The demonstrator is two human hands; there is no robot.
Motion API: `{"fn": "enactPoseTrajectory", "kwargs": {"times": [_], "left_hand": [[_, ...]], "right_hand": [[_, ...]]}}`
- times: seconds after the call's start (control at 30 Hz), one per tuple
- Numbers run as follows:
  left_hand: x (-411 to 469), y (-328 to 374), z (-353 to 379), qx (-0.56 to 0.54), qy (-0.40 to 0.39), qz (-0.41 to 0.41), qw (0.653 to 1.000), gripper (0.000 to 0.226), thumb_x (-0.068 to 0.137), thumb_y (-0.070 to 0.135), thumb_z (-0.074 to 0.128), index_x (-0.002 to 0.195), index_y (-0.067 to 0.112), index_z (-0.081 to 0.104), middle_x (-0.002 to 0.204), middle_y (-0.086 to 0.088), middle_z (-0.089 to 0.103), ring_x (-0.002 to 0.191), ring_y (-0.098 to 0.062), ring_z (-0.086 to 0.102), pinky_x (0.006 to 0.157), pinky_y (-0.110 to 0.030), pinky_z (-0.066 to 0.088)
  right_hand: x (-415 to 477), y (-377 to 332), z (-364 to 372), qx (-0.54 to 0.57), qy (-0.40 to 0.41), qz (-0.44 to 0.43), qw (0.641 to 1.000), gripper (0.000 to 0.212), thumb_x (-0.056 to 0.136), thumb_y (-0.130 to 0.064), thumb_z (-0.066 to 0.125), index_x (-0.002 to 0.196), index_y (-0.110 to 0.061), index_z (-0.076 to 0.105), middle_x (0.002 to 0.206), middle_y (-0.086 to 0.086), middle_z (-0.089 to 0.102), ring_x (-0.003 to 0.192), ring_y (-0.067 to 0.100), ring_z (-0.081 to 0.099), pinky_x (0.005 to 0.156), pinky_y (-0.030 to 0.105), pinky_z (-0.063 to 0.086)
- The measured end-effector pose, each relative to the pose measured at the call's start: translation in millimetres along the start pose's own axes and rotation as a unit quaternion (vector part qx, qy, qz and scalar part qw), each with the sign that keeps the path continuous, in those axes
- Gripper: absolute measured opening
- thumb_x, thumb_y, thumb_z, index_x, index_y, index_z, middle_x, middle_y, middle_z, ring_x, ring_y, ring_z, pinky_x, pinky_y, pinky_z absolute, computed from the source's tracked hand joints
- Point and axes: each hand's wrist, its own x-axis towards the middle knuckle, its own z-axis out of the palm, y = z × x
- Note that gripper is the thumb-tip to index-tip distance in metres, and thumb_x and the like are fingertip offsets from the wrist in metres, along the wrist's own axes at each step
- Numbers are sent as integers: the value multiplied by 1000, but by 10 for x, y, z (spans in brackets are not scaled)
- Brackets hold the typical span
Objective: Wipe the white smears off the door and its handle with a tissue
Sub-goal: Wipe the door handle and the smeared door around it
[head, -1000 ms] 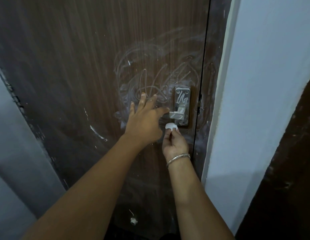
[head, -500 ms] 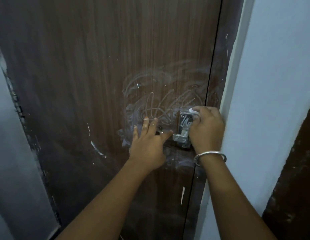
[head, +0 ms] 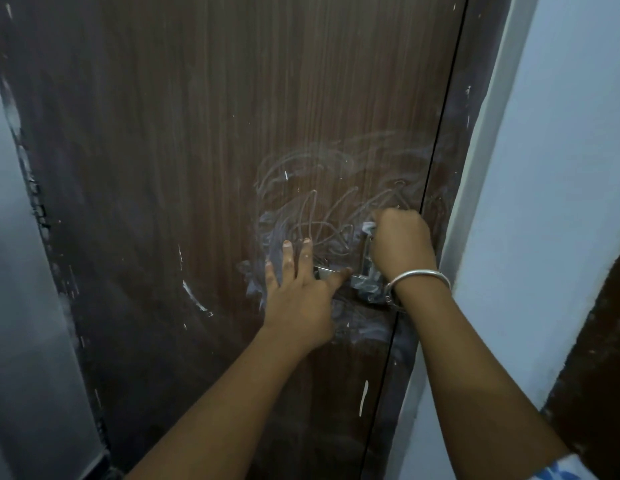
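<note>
A dark brown wooden door (head: 204,140) fills the view, with white scribbled smears (head: 322,188) around its metal handle (head: 362,282) at the right edge. My left hand (head: 298,296) lies flat on the door with fingers spread, its thumb on the handle's lever. My right hand (head: 403,240), with a silver bangle on the wrist, is closed on a small white tissue (head: 369,227) and presses it against the top of the handle plate, hiding most of the plate.
The dark door frame (head: 450,188) runs down just right of the handle, with a pale wall (head: 551,202) beyond it. A grey wall (head: 21,306) borders the door on the left. White streaks (head: 196,299) mark the door lower left of the handle.
My right hand rose from below the handle to the top of the handle plate with the tissue. The left hand stayed flat on the door. The camera moved closer.
</note>
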Motion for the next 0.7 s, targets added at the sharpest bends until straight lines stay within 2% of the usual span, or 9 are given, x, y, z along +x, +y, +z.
{"fn": "enactPoseTrajectory", "kwargs": {"times": [0.07,0.17,0.3,0.43,0.53,0.63,0.7], "left_hand": [[-8,1,8,-5,-4,-5,1000,78,83,26,61,139,50,13,155,-14,-20,137,-41,-27,108,-61,-9],[-11,4,13,-11,-9,-9,1000,78,83,26,60,138,52,12,155,-13,-20,137,-40,-28,108,-61,-9],[-13,0,21,-16,-14,-13,1000,76,84,34,61,137,54,10,155,-12,-21,137,-40,-27,108,-62,-9],[-24,-5,36,-12,-17,-18,1000,78,85,34,61,137,55,7,154,-13,-20,137,-41,-27,107,-64,-8],[-10,-5,30,-7,-20,-17,1000,77,86,36,60,138,55,7,154,-14,-20,137,-42,-27,107,-65,-8],[-7,-4,31,-1,-19,-14,1000,72,87,42,58,138,54,8,154,-15,-19,137,-43,-25,107,-65,-6],[4,4,30,-5,-19,-13,1000,70,87,42,56,138,54,10,155,-15,-18,137,-43,-25,107,-66,-6]], "right_hand": [[-6,86,-15,7,11,28,1000,16,83,7,50,81,1,64,83,20,66,82,35,62,61,30,40],[-41,67,-3,9,26,25,999,17,83,5,50,87,0,66,85,20,67,84,35,61,66,31,44],[13,-53,69,-22,-6,-62,998,17,86,3,48,85,-2,64,87,18,67,86,33,59,77,34,44],[132,40,6,-19,-36,-74,996,14,86,-1,53,88,-2,66,87,18,68,88,33,62,67,30,43],[189,61,-19,-41,-65,-117,990,10,85,-2,54,91,0,62,90,20,66,90,36,61,69,33,44],[253,54,-50,-95,-71,-180,977,30,84,-3,54,114,-1,50,94,24,60,89,39,59,67,39,46],[285,39,-54,-148,-80,-209,963,43,84,-8,55,125,-4,41,99,25,56,88,40,57,63,37,39]]}}
